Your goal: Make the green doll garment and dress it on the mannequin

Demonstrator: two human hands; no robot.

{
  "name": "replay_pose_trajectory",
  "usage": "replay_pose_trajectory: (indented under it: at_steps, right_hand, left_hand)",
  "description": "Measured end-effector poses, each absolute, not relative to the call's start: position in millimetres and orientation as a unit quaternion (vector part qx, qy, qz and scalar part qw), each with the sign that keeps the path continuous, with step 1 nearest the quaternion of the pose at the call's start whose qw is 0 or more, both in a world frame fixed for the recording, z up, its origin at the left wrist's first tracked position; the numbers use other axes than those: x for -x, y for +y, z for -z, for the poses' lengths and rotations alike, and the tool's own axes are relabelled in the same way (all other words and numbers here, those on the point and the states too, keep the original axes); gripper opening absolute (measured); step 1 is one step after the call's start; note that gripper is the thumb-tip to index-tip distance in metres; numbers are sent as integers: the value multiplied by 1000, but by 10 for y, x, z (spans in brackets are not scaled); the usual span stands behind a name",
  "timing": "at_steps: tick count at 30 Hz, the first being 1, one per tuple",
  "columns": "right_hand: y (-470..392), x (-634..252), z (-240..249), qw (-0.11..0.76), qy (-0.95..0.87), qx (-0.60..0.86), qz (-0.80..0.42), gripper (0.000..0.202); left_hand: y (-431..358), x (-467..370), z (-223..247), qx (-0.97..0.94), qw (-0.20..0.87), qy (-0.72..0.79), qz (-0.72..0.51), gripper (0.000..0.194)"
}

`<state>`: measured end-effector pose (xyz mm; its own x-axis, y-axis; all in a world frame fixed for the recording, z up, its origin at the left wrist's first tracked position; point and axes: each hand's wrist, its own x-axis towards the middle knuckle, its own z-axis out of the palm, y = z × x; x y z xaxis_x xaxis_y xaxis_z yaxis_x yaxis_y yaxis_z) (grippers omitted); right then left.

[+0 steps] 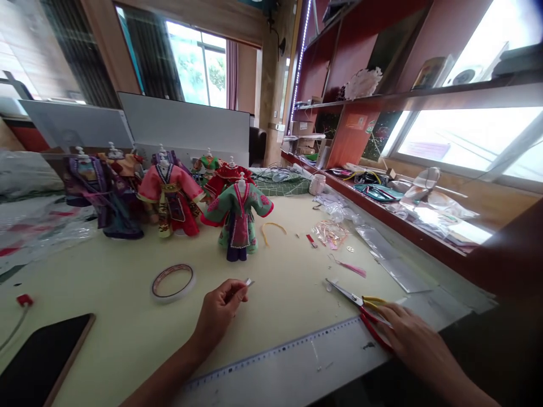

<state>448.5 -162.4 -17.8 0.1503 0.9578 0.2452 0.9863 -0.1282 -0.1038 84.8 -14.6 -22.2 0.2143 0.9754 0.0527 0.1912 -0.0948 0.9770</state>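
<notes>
My left hand (pixel 224 305) is closed in a pinch above the table, in the middle. A small whitish piece (pixel 248 281) sticks out past the fingertips; its kind is too small to make out. At the lower right, my right hand (pixel 409 333) grips the handles of needle-nose pliers (pixel 354 299), one handle yellow and one red. The pliers' jaws point to the upper left, slightly apart, over the table. Behind my left hand stands a small dress form in a green and red robe (pixel 241 215). A roll of clear tape (pixel 173 282) lies to the left of that hand.
Several more dressed forms, one in a pink robe (pixel 172 195), stand at the back left. A phone (pixel 48 359) lies front left. A ruler (pixel 271 353) runs along the front edge. A pink tassel (pixel 352 268) and a yellow cord (pixel 271 226) lie on the table.
</notes>
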Motion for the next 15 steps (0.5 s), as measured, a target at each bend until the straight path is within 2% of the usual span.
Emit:
replay_pose_trajectory:
  at_steps: [2, 5, 9, 15]
  right_hand:
    - [-1682, -4746, 300, 94, -637, 765, 27, 30]
    - [-1642, -4927, 368, 116, -645, 755, -26, 35]
    - [-1573, -4907, 286, 138, -644, 747, -94, 28]
    - [-1613, -4610, 215, 239, -561, 791, -37, 33]
  left_hand:
    - [-155, -859, 203, -607, 490, 470, -412, 32]
    - [-159, -860, 175, -599, 500, 468, -414, 33]
    - [-160, -844, 157, -598, 498, 467, -421, 31]
    - [-147, -844, 184, -600, 505, 463, -414, 28]
